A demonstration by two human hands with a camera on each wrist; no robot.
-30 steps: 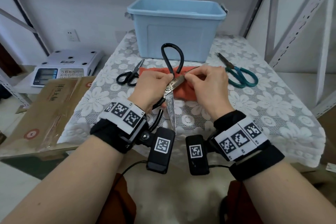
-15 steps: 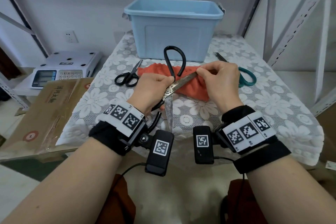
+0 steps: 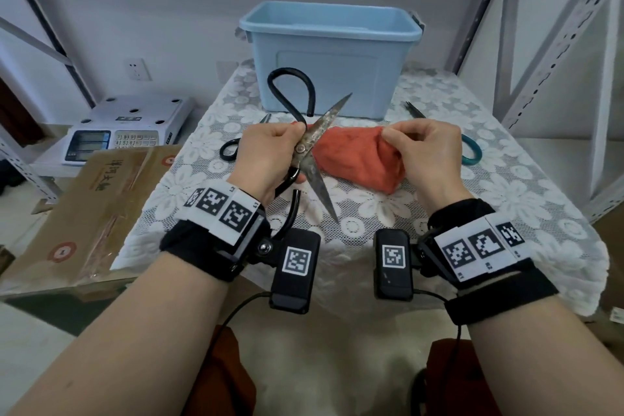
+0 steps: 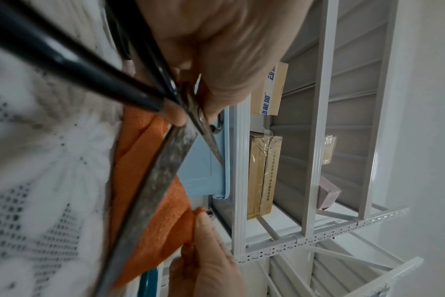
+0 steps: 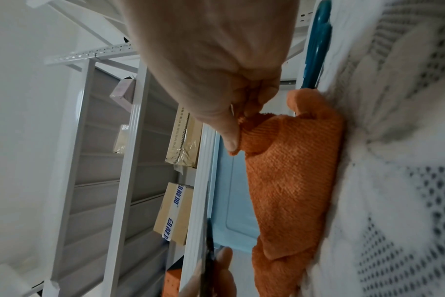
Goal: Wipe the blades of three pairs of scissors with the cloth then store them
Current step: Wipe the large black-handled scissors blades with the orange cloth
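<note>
Scissors [image 3: 312, 149], large and tarnished, sit spread open in my left hand [image 3: 270, 159], in front of the blue bin [image 3: 329, 57]. My right hand [image 3: 427, 159] pinches the cloth [image 3: 354, 159] beside them. Wiping looks unfinished; two pairs lie unstored, the bin apparently empty.

Item: free room and obstacles on the lace-covered table [image 3: 506, 199].

We are seeing bare lace lying open along the near edge and far right; the blue bin [image 3: 331, 54] is blocking the back centre, the orange cloth [image 3: 354, 159] is taking the middle, the spread blades of the large scissors [image 3: 317, 152] are jutting up and toward us, small black scissors [image 3: 233, 149] are sitting left and green-handled scissors [image 3: 471, 154] right.
</note>
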